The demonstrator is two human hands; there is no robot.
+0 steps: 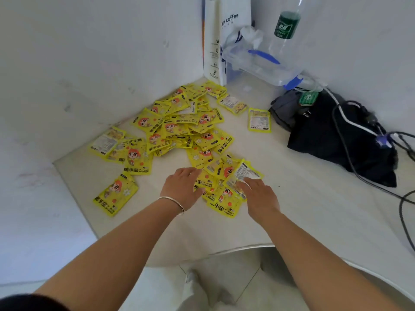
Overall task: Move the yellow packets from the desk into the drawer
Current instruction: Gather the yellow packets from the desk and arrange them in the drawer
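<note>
Lots of yellow hand warmer packets (179,126) lie in a heap toward the back corner of the white counter (280,209), and some sit nearer its front edge. The left hand (183,187) rests flat on these, its fingers close together. The right hand (261,196) touches them too. Its fingers may be pinching one packet, but that is hard to tell.

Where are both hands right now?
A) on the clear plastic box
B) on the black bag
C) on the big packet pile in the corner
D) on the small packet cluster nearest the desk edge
D: the left hand and right hand both lie on the near cluster of yellow packets, short of the big pile in the corner.
</note>
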